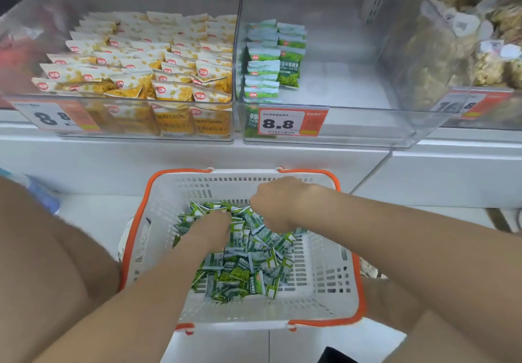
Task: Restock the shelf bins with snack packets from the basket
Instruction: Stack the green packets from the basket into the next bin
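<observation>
Both hands are being held down inside the white perforated plastic basket with the orange rim (322,263). The basket is being kept on the floor directly below the shelf, evidently so that the reach up to the bins is short. The small green-and-white foil snack packets (240,272) are lying in a loose heap across the basket's middle and far part, and the heap is being taken from its far end.

The left hand (210,228) is being held with its fingers pointing down into the heap. Its fingertips are buried among the green packets, so it cannot be told whether they are apart or together. The right hand (278,203) is being held knuckles up at the heap's far edge. Its fingers are curled under and appear clamped on a bunch of green packets, probably so that several are being gathered for one trip.

Above, the clear plastic middle bin (353,85), marked by the white-and-orange price tag (292,121), is being stocked from its left side. A few rows of matching packets (271,63) are standing there, and the rest of its floor is showing bare. The clear plastic left bin (141,133) is being kept for yellow-and-white packets (169,91) and looks full. The task is therefore judged to be at an early stage.
</observation>
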Demonstrator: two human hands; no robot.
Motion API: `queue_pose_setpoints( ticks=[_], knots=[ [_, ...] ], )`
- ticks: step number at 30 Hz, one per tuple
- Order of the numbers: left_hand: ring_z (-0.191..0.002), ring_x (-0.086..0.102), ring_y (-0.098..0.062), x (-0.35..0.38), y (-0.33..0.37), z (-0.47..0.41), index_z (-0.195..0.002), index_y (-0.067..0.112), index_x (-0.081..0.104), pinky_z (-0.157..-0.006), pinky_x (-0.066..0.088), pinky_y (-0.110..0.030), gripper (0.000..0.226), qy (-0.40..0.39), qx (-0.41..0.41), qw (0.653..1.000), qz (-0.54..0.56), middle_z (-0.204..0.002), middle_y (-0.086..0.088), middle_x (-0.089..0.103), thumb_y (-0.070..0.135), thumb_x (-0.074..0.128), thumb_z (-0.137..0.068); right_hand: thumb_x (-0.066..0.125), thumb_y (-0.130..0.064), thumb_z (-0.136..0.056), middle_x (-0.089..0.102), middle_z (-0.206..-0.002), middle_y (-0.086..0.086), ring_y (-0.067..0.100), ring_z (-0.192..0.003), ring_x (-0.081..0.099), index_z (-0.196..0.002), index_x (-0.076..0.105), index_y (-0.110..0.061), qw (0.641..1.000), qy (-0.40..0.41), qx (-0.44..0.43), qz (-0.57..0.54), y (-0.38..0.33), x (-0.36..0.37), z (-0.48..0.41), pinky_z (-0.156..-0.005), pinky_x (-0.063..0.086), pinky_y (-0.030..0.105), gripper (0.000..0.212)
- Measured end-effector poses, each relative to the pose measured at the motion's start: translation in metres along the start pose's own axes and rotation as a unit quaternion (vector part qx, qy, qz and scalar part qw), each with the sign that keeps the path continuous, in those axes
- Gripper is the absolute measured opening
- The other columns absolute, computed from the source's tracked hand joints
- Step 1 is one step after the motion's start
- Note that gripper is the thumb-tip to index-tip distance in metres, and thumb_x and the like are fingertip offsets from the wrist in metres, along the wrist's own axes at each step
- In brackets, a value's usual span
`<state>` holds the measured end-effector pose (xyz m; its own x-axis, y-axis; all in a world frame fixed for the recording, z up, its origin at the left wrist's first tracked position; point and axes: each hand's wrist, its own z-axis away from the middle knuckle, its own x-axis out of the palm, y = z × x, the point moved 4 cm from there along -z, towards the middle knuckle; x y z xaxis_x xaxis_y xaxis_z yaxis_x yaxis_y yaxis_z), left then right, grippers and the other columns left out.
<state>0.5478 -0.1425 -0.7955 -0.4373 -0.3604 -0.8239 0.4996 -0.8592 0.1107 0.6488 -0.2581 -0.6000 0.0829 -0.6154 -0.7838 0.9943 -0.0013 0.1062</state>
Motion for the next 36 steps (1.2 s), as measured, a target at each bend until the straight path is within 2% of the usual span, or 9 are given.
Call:
queue_pose_setpoints(
  ticks=[2, 6, 10, 13, 20, 25, 28, 31, 36],
  knots=[
    [-0.112, 0.063, -0.032, 0.025, 0.007, -0.015, -0.156, 0.029, 0.031, -0.086, 0.059, -0.045, 0.068, -0.057, 0.023, 0.997, 0.047, -0.164, -0.009, 0.021, 0.014, 0.065, -0.098, 0.052, -0.008, -0.096, 0.049, -0.086, 0.004, 0.017, -0.061, 0.048, -0.089, 0.051, -0.015, 1.0, 0.003, -0.01, 0.006, 0.001, 0.003, -0.007, -0.046, 0.036, 0.031, 0.01],
    [-0.116, 0.063, -0.033, 0.06, 0.027, -0.027, -0.161, 0.041, 0.009, -0.086, 0.06, -0.047, 0.109, -0.106, 0.069, 0.989, 0.075, -0.169, 0.004, -0.02, 0.007, 0.08, -0.087, 0.055, -0.011, -0.098, 0.042, -0.079, 0.001, 0.017, -0.06, 0.049, -0.094, 0.051, -0.017, 0.999, 0.013, -0.033, -0.004, 0.003, 0.008, -0.014, -0.046, 0.036, 0.031, 0.008],
    [-0.079, 0.064, -0.03, 0.064, 0.033, -0.03, -0.137, 0.023, 0.035, -0.07, 0.059, -0.047, 0.071, -0.025, 0.048, 0.996, 0.078, -0.16, -0.006, -0.003, -0.003, 0.075, -0.085, 0.053, -0.009, -0.097, 0.042, -0.081, 0.002, 0.018, -0.061, 0.049, -0.095, 0.054, -0.017, 0.999, -0.001, -0.037, -0.005, 0.002, 0.01, -0.018, -0.048, 0.037, 0.032, 0.009],
    [-0.079, 0.055, -0.029, 0.05, 0.03, -0.025, -0.109, 0.022, 0.038, -0.065, 0.046, -0.043, 0.046, 0.025, 0.037, 0.992, 0.115, -0.139, -0.012, 0.029, -0.007, 0.064, -0.086, 0.05, -0.009, -0.097, 0.043, -0.081, 0.002, 0.018, -0.061, 0.049, -0.097, 0.054, -0.017, 0.999, 0.0, -0.036, -0.004, 0.005, 0.009, -0.018, -0.047, 0.036, 0.032, 0.009],
    [-0.048, 0.044, -0.019, -0.014, 0.027, -0.003, -0.115, 0.025, 0.05, -0.047, 0.035, -0.03, 0.029, 0.039, -0.006, 0.92, 0.39, -0.088, -0.009, 0.059, 0.004, 0.053, -0.096, 0.05, -0.011, -0.099, 0.038, -0.079, -0.001, 0.017, -0.063, 0.045, -0.092, 0.041, -0.02, 0.999, -0.005, 0.018, -0.028, 0.021, -0.011, 0.002, -0.051, 0.035, 0.03, 0.015],
    [-0.06, 0.053, -0.015, -0.086, 0.043, 0.032, -0.117, 0.012, 0.061, -0.06, 0.04, -0.031, 0.03, 0.035, 0.041, 0.9, 0.433, -0.081, -0.003, 0.057, 0.021, 0.07, -0.09, 0.057, -0.015, -0.1, 0.05, -0.092, 0.003, 0.027, -0.08, 0.056, -0.102, 0.051, -0.015, 0.996, 0.029, 0.046, -0.07, 0.035, -0.02, 0.024, -0.055, 0.039, 0.031, 0.006],
    [-0.061, 0.056, -0.011, -0.132, 0.055, 0.063, -0.112, 0.021, 0.068, -0.064, 0.046, -0.031, 0.02, 0.05, 0.11, 0.881, 0.457, -0.079, 0.002, 0.062, 0.015, 0.065, -0.092, 0.064, -0.034, -0.098, 0.06, -0.118, 0.008, 0.03, -0.109, 0.059, -0.129, 0.056, -0.01, 0.988, 0.049, 0.049, -0.139, 0.045, -0.028, 0.041, -0.082, 0.051, 0.036, 0.04],
    [-0.074, 0.065, -0.016, -0.166, 0.061, 0.089, -0.123, 0.031, 0.058, -0.078, 0.061, -0.04, 0.032, 0.048, 0.135, 0.864, 0.482, -0.109, -0.004, 0.065, 0.016, 0.066, -0.095, 0.077, -0.044, -0.088, 0.072, -0.103, 0.005, 0.026, -0.096, 0.066, -0.113, 0.063, -0.012, 0.97, 0.084, 0.043, -0.223, 0.055, -0.036, 0.051, -0.081, 0.054, 0.037, 0.042],
    [-0.081, 0.067, -0.025, -0.198, 0.068, 0.121, -0.129, 0.025, 0.048, -0.082, 0.063, -0.05, 0.045, 0.031, 0.176, 0.815, 0.551, -0.103, -0.016, 0.063, 0.001, 0.064, -0.094, 0.078, -0.029, -0.092, 0.077, -0.079, 0.012, 0.024, -0.071, 0.076, -0.097, 0.061, -0.008, 0.888, 0.115, 0.021, -0.444, 0.061, -0.046, 0.068, -0.072, 0.063, 0.043, 0.027]
  ],
)
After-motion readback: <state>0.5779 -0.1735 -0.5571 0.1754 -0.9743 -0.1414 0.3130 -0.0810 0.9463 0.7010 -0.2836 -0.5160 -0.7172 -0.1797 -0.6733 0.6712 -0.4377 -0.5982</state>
